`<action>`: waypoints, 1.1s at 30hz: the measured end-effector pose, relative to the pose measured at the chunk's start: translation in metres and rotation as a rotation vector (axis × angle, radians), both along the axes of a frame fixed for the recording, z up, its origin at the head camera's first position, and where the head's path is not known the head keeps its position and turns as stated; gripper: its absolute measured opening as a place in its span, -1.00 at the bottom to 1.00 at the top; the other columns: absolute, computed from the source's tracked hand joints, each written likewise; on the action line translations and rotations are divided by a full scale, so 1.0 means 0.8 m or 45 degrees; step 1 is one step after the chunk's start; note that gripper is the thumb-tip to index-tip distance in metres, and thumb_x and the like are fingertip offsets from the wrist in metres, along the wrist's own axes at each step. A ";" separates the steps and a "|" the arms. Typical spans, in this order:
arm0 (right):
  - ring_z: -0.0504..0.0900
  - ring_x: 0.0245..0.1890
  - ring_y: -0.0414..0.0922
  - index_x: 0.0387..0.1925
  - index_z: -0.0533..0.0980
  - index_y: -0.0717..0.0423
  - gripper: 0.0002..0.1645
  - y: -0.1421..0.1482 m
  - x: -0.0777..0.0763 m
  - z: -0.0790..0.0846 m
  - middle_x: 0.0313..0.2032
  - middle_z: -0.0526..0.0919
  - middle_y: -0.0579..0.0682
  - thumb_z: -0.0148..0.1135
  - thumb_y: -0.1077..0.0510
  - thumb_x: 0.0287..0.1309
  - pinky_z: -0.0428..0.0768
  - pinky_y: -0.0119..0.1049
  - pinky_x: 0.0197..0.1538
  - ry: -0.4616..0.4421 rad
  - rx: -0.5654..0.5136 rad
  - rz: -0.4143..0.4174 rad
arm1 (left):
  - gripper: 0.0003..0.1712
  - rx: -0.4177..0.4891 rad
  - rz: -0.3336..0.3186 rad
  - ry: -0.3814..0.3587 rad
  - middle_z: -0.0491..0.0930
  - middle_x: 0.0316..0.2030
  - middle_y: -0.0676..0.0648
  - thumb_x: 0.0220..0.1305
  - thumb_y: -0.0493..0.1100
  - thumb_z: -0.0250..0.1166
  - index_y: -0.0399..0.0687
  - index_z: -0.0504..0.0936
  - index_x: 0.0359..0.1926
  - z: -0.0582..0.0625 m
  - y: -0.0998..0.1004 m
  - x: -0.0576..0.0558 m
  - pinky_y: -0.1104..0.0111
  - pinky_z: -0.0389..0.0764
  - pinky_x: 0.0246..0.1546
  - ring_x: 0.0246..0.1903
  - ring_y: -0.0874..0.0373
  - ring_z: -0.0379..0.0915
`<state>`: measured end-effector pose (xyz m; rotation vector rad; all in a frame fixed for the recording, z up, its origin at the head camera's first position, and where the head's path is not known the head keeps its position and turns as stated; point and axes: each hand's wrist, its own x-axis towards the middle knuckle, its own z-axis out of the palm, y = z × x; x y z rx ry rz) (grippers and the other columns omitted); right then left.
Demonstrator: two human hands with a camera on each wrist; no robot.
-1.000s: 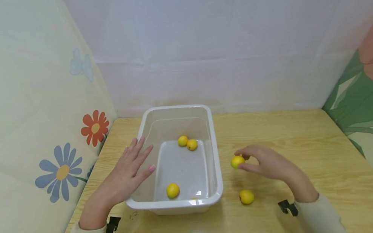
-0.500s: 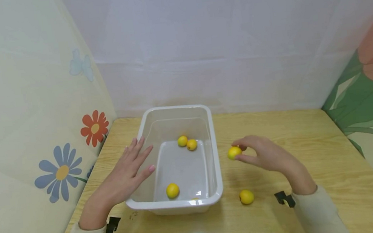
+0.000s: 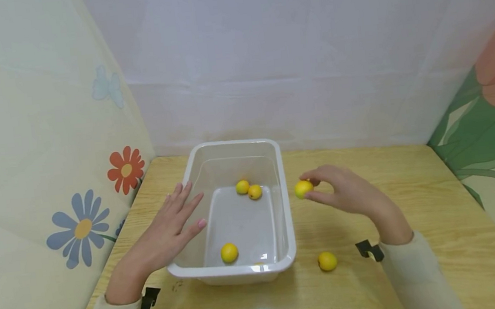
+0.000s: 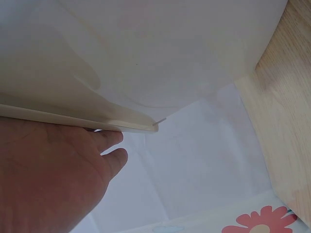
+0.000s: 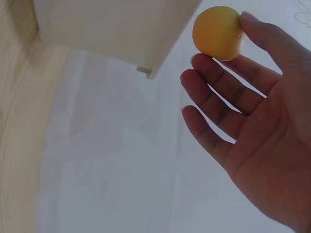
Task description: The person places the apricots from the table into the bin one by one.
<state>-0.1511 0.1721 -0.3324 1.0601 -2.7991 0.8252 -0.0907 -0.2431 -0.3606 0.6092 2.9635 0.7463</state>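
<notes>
In the head view my right hand (image 3: 348,189) pinches a small yellow-green fruit (image 3: 304,189) between thumb and fingertips, raised over the table just right of the bin. The right wrist view shows the same round fruit (image 5: 217,33) at the thumb and fingertips, beside the bin's wall. My left hand (image 3: 164,228) rests with straight, spread fingers on the left rim of the white plastic bin (image 3: 287,210). From the left wrist, that hand (image 4: 63,170) lies right under the rim. Inside the bin are several like fruits, including a pair (image 3: 254,192) toward the back and one (image 3: 229,252) near the front.
Another yellow fruit (image 3: 327,261) lies on the wooden table (image 3: 397,199) to the right of the bin. A white sheet (image 3: 292,59) hangs behind the table's back edge. Flower-printed panels (image 3: 26,162) stand at the left and right.
My right hand has lifted the pinched fruit and carried it up and leftward, closer to the bin's right rim. The left hand and the other fruits have stayed in place.
</notes>
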 end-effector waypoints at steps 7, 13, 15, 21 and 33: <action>0.63 -0.02 -0.09 0.19 0.59 0.11 -0.49 -0.009 -0.006 0.009 -0.03 0.70 -0.04 0.39 -0.01 0.28 0.62 -0.02 0.13 0.035 -0.015 0.023 | -0.20 -0.001 0.000 -0.002 -0.23 0.63 -0.08 0.52 0.26 0.02 0.03 0.12 0.59 0.001 0.001 0.000 -0.16 -0.22 0.53 0.60 -0.08 -0.49; 0.63 -0.01 -0.09 0.19 0.58 0.11 -0.50 -0.019 -0.011 0.015 -0.03 0.70 -0.04 0.37 -0.02 0.30 0.62 0.00 0.13 0.033 -0.021 0.040 | -0.20 -0.002 -0.001 -0.003 -0.24 0.63 -0.07 0.52 0.26 0.02 0.02 0.12 0.59 0.001 0.001 0.000 -0.16 -0.22 0.53 0.60 -0.08 -0.49; 0.63 -0.01 -0.09 0.18 0.58 0.12 -0.51 -0.023 -0.013 0.016 -0.03 0.70 -0.04 0.37 -0.01 0.30 0.62 -0.01 0.13 0.034 -0.025 0.049 | -0.20 -0.004 0.002 -0.008 -0.24 0.63 -0.06 0.52 0.26 0.01 0.04 0.11 0.60 0.001 0.001 0.000 -0.17 -0.21 0.53 0.60 -0.07 -0.49; 0.63 -0.02 -0.11 0.18 0.59 0.11 -0.52 -0.035 -0.019 0.017 -0.02 0.70 -0.05 0.37 0.01 0.30 0.61 -0.04 0.15 0.026 -0.052 0.077 | -0.20 -0.007 0.007 -0.015 -0.25 0.63 -0.05 0.52 0.27 0.01 0.09 0.08 0.60 0.001 0.000 0.001 -0.17 -0.22 0.53 0.60 -0.07 -0.50; 0.63 -0.04 -0.10 0.22 0.56 0.13 -0.48 -0.061 -0.029 0.017 -0.06 0.70 -0.02 0.34 -0.01 0.32 0.62 -0.07 0.12 0.033 -0.068 0.110 | -0.21 -0.002 -0.008 0.007 -0.24 0.63 -0.08 0.52 0.25 0.02 0.06 0.09 0.60 0.001 -0.001 0.001 -0.15 -0.23 0.54 0.60 -0.09 -0.49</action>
